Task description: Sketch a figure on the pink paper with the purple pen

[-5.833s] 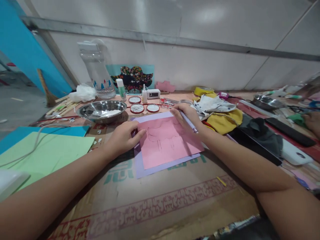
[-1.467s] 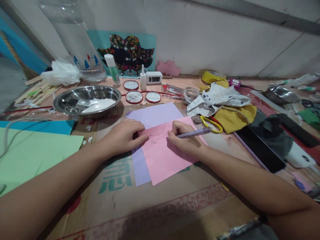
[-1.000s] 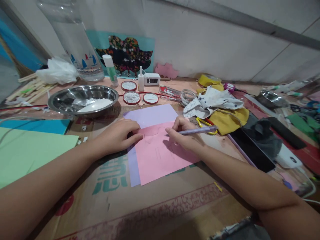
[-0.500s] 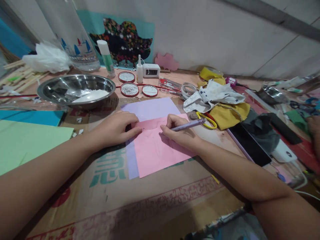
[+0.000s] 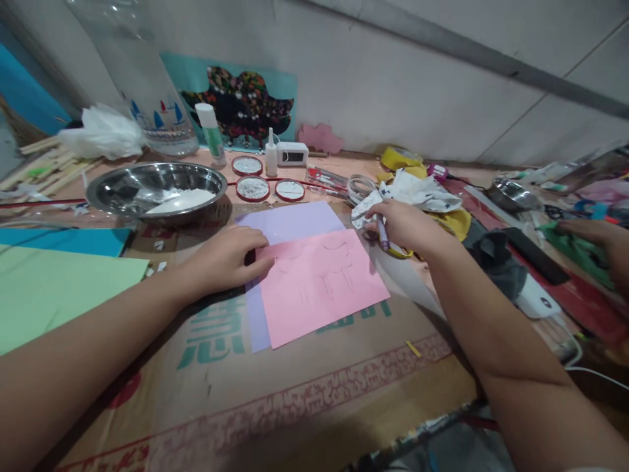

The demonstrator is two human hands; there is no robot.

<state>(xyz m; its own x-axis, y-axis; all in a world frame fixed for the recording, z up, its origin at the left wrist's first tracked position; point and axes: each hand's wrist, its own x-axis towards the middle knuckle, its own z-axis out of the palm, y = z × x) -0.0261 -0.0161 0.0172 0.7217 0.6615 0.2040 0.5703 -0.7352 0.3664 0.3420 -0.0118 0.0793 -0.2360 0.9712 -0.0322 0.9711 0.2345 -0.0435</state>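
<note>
A pink paper sheet (image 5: 322, 285) with faint pencil outlines lies on a lilac sheet (image 5: 292, 223), both on a cardboard-covered table (image 5: 275, 393). My left hand (image 5: 223, 259) rests flat on the pink sheet's left corner, fingers stretched out. To the right of the paper, my right hand (image 5: 405, 226) is closed round a lilac pen (image 5: 382, 236) that points down. It hovers over yellow-handled scissors (image 5: 400, 252), beside a white patterned cloth (image 5: 417, 193).
A steel bowl (image 5: 154, 190) with white paper, three red-rimmed lids (image 5: 253, 188), a glue bottle (image 5: 270, 153), a small clock (image 5: 291, 154) stand behind. Green (image 5: 59, 288) and blue sheets lie left. Yellow cloth, dark cloth, black phone sit right. Another person's hand (image 5: 602, 239) is far right.
My right hand has lifted off the pink sheet with the pen and moved right to the scissors and white cloth. The drawn outlines now show uncovered. My left hand has stayed.
</note>
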